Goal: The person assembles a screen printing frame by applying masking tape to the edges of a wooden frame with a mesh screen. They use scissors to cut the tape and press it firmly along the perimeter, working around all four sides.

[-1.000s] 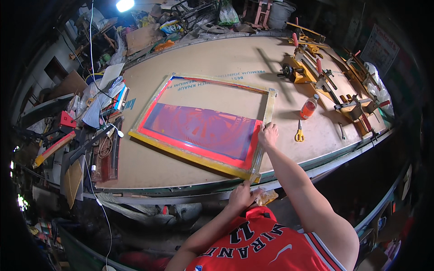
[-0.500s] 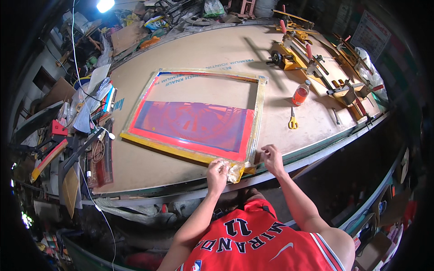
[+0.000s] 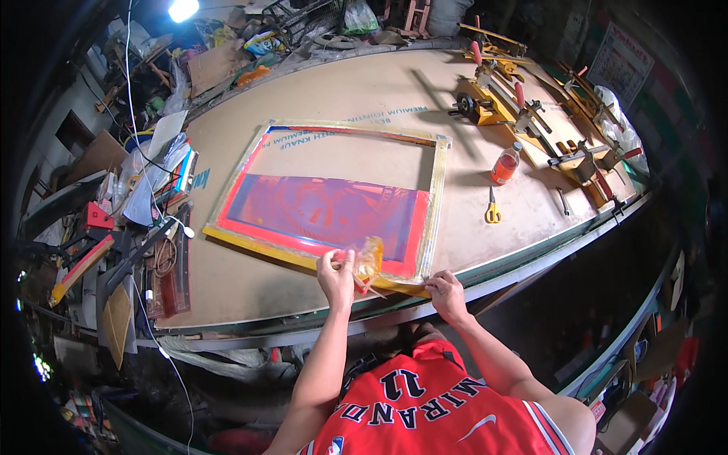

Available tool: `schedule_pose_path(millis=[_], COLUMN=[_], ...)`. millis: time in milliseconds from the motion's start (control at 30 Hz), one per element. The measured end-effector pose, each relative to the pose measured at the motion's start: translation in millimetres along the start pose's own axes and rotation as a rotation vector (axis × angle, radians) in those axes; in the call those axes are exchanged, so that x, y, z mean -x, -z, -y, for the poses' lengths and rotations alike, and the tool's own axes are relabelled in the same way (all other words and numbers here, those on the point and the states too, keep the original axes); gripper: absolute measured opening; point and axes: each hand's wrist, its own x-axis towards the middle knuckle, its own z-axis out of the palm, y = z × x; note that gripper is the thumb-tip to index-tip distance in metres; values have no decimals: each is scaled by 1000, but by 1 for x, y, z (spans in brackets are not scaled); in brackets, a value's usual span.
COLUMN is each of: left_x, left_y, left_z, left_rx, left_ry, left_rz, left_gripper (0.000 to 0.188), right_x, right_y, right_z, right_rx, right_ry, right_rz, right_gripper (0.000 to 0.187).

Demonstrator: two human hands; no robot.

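A screen-printing frame (image 3: 438,197) lies on the board-topped table, its rim wrapped in tape. Across its nearer half runs a purple printed film or mesh area (image 3: 318,208) edged in red; the far half looks see-through. My left hand (image 3: 336,277) is closed on a crumpled strip of amber tape (image 3: 369,260), which stands up over the frame's near edge. At the near right corner my right hand (image 3: 447,294) has its fingers pinched together against the frame's edge. What those fingers grip, perhaps tape, is too small to make out.
Yellow-handled scissors (image 3: 493,211) and a bottle of red liquid (image 3: 506,164) stand right of the frame. Farther right is a yellow metal rig with clamps (image 3: 523,106). Tools and papers (image 3: 163,182) crowd the left side. The table's front edge (image 3: 523,268) runs before me.
My left hand moved left and slightly up, pulling the amber tape away from the corner and over the frame. My right hand came down and left onto the near right corner.
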Motion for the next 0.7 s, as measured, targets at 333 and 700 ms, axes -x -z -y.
schedule_pose_path(millis=[333,700], left_x=[-11,5], left_y=[-39,-135], left_z=[14,-58], left_rx=[451,-70], left_ry=[183,-419], left_rz=[37,503], left_gripper=[21,10], right_x=[-52,-88], right_y=[11,27], right_z=[-50,-93], right_rx=[387,469], right_ry=[-19,109], right_rz=[-169,-186], right_gripper=[12,13])
